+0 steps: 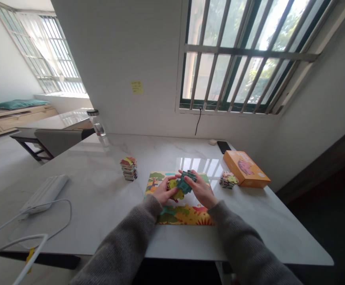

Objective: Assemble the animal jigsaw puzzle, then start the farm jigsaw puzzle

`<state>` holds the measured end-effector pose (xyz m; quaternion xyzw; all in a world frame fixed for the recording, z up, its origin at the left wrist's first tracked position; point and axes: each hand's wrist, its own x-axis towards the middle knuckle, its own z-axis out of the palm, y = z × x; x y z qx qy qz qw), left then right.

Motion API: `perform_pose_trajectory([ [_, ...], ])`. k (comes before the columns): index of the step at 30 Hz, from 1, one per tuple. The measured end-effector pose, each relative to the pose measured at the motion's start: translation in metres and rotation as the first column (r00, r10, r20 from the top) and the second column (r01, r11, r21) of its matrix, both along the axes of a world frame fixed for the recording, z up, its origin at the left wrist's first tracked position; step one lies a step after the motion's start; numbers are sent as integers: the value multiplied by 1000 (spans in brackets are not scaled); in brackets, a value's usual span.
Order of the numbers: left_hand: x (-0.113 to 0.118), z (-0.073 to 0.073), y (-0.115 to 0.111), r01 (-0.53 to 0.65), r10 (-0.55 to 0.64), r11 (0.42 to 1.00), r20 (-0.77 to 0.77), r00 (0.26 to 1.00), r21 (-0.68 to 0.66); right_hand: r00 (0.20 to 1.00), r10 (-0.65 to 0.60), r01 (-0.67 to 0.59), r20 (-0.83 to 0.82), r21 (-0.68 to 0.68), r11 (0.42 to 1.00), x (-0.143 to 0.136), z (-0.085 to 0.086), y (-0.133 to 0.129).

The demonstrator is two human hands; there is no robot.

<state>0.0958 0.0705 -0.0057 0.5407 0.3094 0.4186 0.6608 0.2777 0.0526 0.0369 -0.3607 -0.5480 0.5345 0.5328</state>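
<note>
Both of my hands are raised over a colourful illustrated board (190,215) lying on the white table. My left hand (164,191) is closed around yellow-green puzzle pieces (178,194). In my right hand (202,190) are dark green puzzle pieces (186,183), pinched between thumb and fingers. The two bunches touch or overlap between the hands. Left of the board stands a tall stack of pieces (129,170); a shorter stack (228,180) is to its right. The hands and pieces cover the board's middle.
An orange box (246,169) lies at the right, with a black phone (223,147) behind it. A glass bottle (97,123) stands at the back left corner. A white power strip (46,194) with cables lies at the left. The marbled table (101,206) ends close to my body.
</note>
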Motion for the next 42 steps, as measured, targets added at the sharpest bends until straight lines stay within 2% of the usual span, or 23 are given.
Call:
perform_pose_trajectory([
  [2, 2, 1, -2, -10, 10, 1000, 0, 1000, 2, 1000, -16, 15, 19, 5, 1000, 1, -4, 4],
  [4, 3, 2, -4, -23, 23, 1000, -1, 1000, 3, 989, -88, 84, 115, 43, 996, 5, -8, 7],
  [6, 5, 2, -5, -53, 53, 999, 4, 999, 5, 942, -212, 183, 262, 131, 974, 9, -10, 7],
  [8, 7, 2, -6, -108, 108, 994, 3, 994, 29, 857, -323, 230, 401, 264, 937, 13, -11, 4],
  [10, 7, 3, -6, -172, 172, 982, 7, 985, 83, 775, -413, 202, 479, 432, 879, 15, -10, -2],
  [12, 7, 5, -6, -218, 217, 968, 24, 976, 124, 724, -482, 125, 493, 594, 795, 16, -8, -8],
  [14, 6, 7, -6, -232, 229, 966, 39, 973, 117, 702, -509, 27, 499, 696, 718, 16, -7, -12],
  [15, 6, 8, -6, -231, 228, 968, 41, 973, 102, 693, -507, -18, 513, 715, 699, 15, -7, -13],
  [17, 6, 9, -7, -227, 225, 971, 38, 974, 77, 671, -484, -90, 562, 709, 699, 13, -6, -14],
  [20, 5, 8, -6, -220, 218, 974, 31, 975, 57, 642, -441, -147, 627, 665, 732, 18, -4, -17],
  [22, 5, 5, -5, -210, 209, 976, 25, 978, 52, 627, -454, -151, 633, 671, 726, 31, 0, -19],
  [24, 4, 2, -4, -197, 196, 979, 24, 980, 57, 581, -536, -112, 613, 712, 693, 56, 4, -19],
  [25, 3, 1, -3, -189, 188, 980, 25, 982, 60, 525, -611, -69, 593, 745, 664, 72, 6, -18],
  [27, 2, 0, -2, -175, 173, 982, 25, 985, 66, 330, -737, 23, 590, 776, 630, 108, 7, -16],
  [30, 1, 0, -2, -162, 161, 984, 20, 987, 73, 88, -786, 65, 612, 784, 618, 155, 2, -10],
  [32, 1, 0, -2, -164, 163, 983, 16, 986, 79, -10, -786, 86, 618, 784, 615, 174, -4, -8],
  [37, 1, -1, -2, -165, 165, 983, -3, 986, 82, -172, -723, 148, 669, 743, 653, 185, -16, -6],
  [39, 1, -1, -2, -173, 174, 981, -5, 985, 85, -199, -704, 172, 681, 732, 659, 182, -18, -7],
  [42, 1, -1, -3, -176, 177, 981, -8, 984, 86, -196, -686, 206, 701, 713, 670, 179, -20, -10],
])
